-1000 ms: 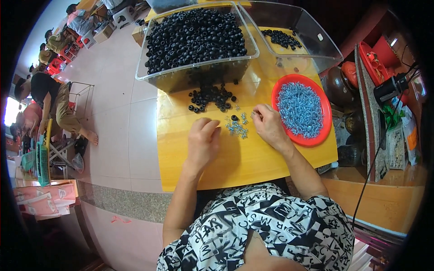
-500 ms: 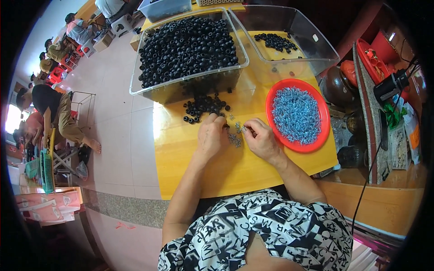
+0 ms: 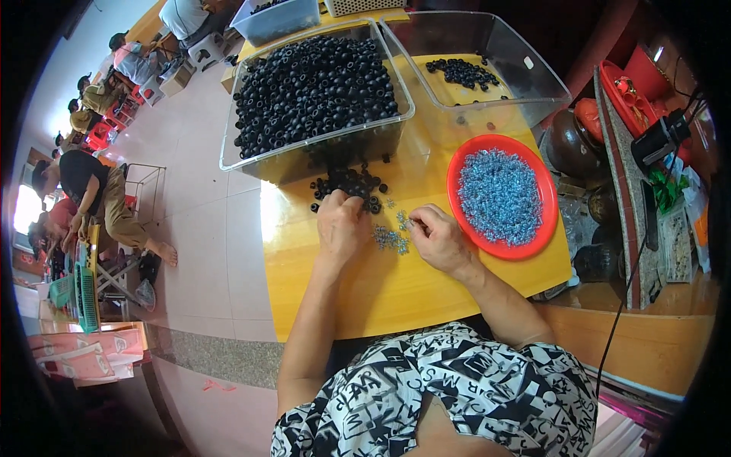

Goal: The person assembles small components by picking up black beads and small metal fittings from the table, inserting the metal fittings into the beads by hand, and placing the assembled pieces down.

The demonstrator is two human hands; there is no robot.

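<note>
My left hand (image 3: 339,231) is at the near edge of a loose pile of small black hollow beads (image 3: 349,181) on the yellow tabletop (image 3: 365,301). Its fingers are bent and drawn together; the tips are hidden among the beads. My right hand (image 3: 439,240) is closed in a pinch between thumb and forefinger, and whatever lies between them is too small to make out. Between the hands is a scatter of tiny silvery-blue pieces (image 3: 391,240). To the right, a red oval tray (image 3: 550,226) is heaped with similar tiny pieces (image 3: 499,194).
A clear plastic bin (image 3: 312,149) full of black beads stands beyond my left hand. Another clear bin (image 3: 525,97) beside it holds a few beads. A shelf edge (image 3: 620,190) with jars and a black lamp-like device (image 3: 661,139) borders the right. Other people sit or stand at far left.
My left hand has moved left and slightly nearer, away from the right hand, to the bead pile. My right hand stays pinched in nearly the same place.
</note>
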